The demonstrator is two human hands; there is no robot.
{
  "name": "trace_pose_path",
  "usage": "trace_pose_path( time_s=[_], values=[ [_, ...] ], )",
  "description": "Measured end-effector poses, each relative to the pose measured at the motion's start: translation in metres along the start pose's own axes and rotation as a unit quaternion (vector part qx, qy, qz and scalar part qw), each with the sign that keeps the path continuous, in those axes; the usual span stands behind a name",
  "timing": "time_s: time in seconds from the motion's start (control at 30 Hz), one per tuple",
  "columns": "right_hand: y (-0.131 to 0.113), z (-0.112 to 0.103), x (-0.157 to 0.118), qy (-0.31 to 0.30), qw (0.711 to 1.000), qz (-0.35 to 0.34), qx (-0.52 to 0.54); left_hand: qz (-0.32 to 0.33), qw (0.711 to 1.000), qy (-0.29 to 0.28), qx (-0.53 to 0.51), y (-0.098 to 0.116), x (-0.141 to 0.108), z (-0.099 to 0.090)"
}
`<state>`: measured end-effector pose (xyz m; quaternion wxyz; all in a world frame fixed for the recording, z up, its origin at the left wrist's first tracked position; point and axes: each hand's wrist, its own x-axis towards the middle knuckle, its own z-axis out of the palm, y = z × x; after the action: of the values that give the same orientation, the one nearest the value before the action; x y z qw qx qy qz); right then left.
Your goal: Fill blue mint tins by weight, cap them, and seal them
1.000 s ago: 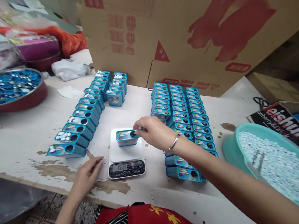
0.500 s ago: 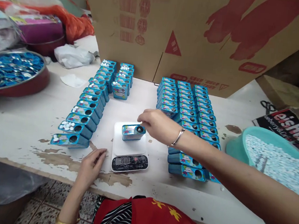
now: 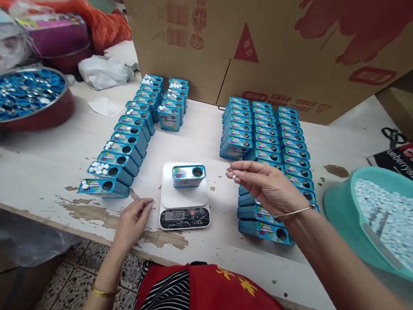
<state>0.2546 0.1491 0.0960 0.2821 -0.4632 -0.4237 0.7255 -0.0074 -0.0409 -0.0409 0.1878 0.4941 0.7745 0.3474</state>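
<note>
A blue tin (image 3: 189,176) stands on the white digital scale (image 3: 168,199), its round opening facing up. Between the fingertips of my right hand (image 3: 262,182) is a small white candy (image 3: 234,176), held to the right of the scale. My left hand (image 3: 133,222) rests on the table just left of the scale's display, fingers together and curled, with nothing visible in them. Left of the scale runs a row of blue tins (image 3: 116,160), several with white candies on their tops. More tins (image 3: 267,147) stand in rows at the right, partly behind my right hand.
A turquoise basin (image 3: 344,202) of white candies with tongs stands at the right. At the left is a red bowl (image 3: 55,113) of blue lids. A big cardboard box (image 3: 210,43) rises behind the tins. Scissors (image 3: 393,136) lie at the back right.
My right hand has moved right, away from the tin on the scale, and a white candy now shows at its fingertips. The display reading has changed. My left hand stays beside the scale.
</note>
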Motion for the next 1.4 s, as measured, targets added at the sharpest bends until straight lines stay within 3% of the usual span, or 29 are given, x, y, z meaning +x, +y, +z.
trace_pose_path(
  time_s=[0.23,0.37,0.5,0.77,0.87,0.97,1.03,1.13,1.27,1.4],
  values=[
    [0.008,0.018,-0.001,-0.012,1.000,-0.009,0.026,-0.002,1.000,-0.008,-0.008,-0.001,0.000,0.000],
    [0.014,0.022,-0.001,-0.025,0.996,-0.004,0.090,0.027,0.999,0.009,-0.032,0.017,0.006,-0.005],
    [0.034,0.027,-0.004,-0.038,0.980,0.068,0.184,0.107,0.993,0.048,-0.032,0.048,0.028,-0.006],
    [0.106,0.048,-0.014,-0.026,0.908,0.225,0.352,0.182,0.983,-0.025,-0.028,0.076,0.080,0.023],
    [0.112,0.050,-0.013,-0.026,0.883,0.249,0.396,0.308,0.950,-0.013,0.043,0.093,0.081,0.013],
    [0.104,0.049,-0.008,-0.006,0.878,0.203,0.433,0.427,0.891,0.019,0.153,0.109,0.077,-0.002],
    [0.096,0.050,-0.004,0.012,0.881,0.188,0.435,0.458,0.864,0.033,0.208,0.112,0.075,-0.006],
    [0.086,0.054,-0.001,0.018,0.888,0.193,0.416,0.469,0.847,0.040,0.247,0.109,0.072,-0.008],
    [0.080,0.059,-0.005,-0.009,0.893,0.183,0.410,0.456,0.861,0.074,0.210,0.105,0.067,-0.011],
    [0.079,0.056,-0.010,-0.017,0.901,0.175,0.397,0.359,0.927,0.049,0.094,0.098,0.070,-0.007]
  ],
)
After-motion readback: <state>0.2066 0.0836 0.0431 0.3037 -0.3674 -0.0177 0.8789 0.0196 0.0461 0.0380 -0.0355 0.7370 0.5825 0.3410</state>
